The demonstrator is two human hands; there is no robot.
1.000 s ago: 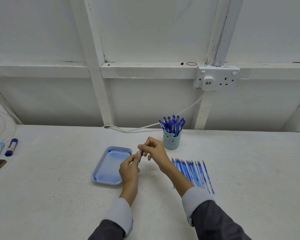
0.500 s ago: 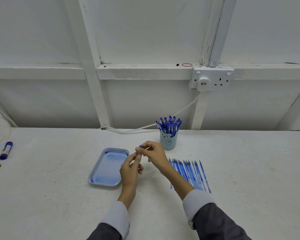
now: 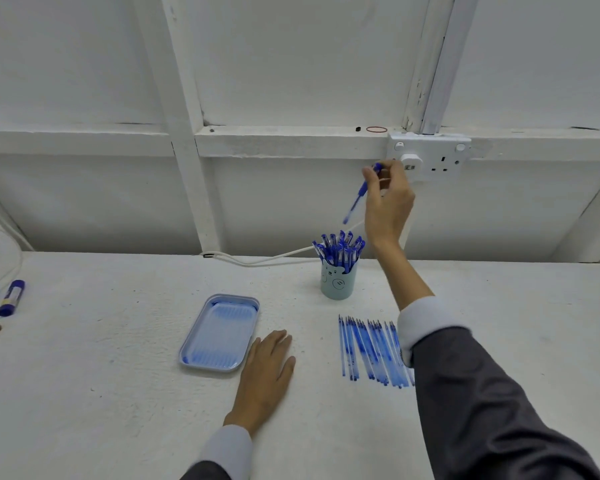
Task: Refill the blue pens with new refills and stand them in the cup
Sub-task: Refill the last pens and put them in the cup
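One blue pen (image 3: 360, 195) hangs in the upper middle of the frame. The right hand (image 3: 388, 206) pinches its top end between thumb and fingers (image 3: 368, 175). The pen slants down to the left, with its tip in the air above the one pale blue cup (image 3: 338, 284) and clear of it. The cup stands on the white table (image 3: 118, 393) at centre and is packed with upright blue pens (image 3: 338, 249), too crowded to count.

The left hand (image 3: 267, 370) lies palm down on the table at lower centre, its fingers straight and close together, just right of one blue tray (image 3: 219, 336). Right of that hand is a single row of refills (image 3: 369, 351), well over a dozen, its right end hidden under the right sleeve.

Two glue sticks (image 3: 11, 297) lie at the left edge. One double wall socket (image 3: 430, 157) sits behind the raised hand, and one white cable (image 3: 264, 259) runs along the table's far edge.
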